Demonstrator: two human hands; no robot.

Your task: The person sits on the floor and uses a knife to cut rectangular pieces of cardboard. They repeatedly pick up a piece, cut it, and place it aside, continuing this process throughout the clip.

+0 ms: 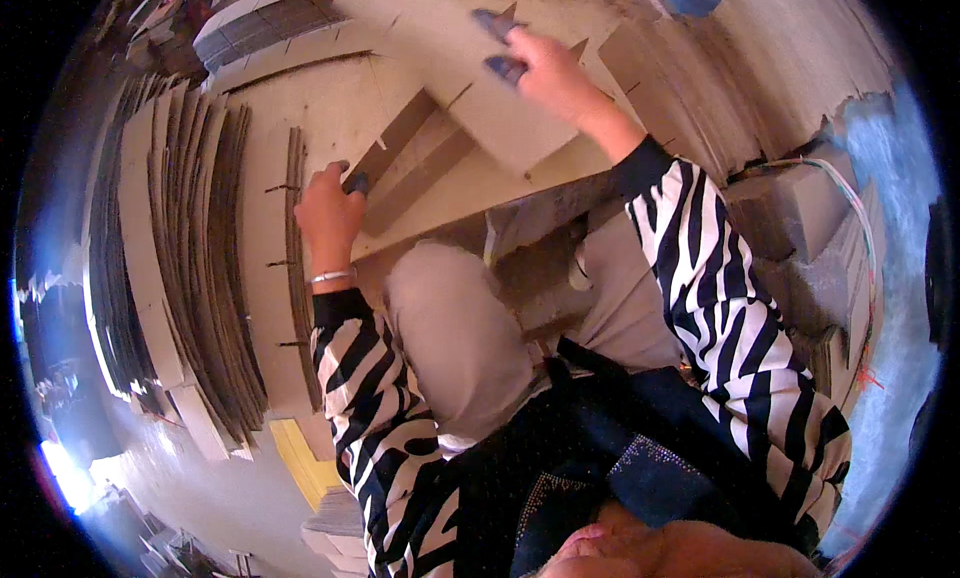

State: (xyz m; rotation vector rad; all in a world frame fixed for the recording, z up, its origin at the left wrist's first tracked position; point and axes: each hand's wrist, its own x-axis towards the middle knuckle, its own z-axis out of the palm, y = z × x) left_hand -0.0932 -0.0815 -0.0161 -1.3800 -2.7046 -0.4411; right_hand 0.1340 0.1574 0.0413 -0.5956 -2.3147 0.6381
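Note:
Dark covers sit on the fingertips of both my hands. My left hand [332, 213] is closed at the near end of a brown slotted cardboard strip [400, 135], which slants away to the right on the work board. Beside that hand stand narrow cardboard strips [293, 193] on edge. Farther off to the right, my right hand [555, 73] reaches over a cardboard sheet [510, 123] that looks smeared by motion. Thumb and forefinger there are spread apart, and I make out nothing gripped between them.
A thick row of cardboard sheets [195, 248] stands at the left. More slotted cardboard [270, 28] lies at the far left, and stacked sheets [690, 88] are at the right. The pale work board [330, 103] ends just before my knees. A cable [850, 193] hangs at the right.

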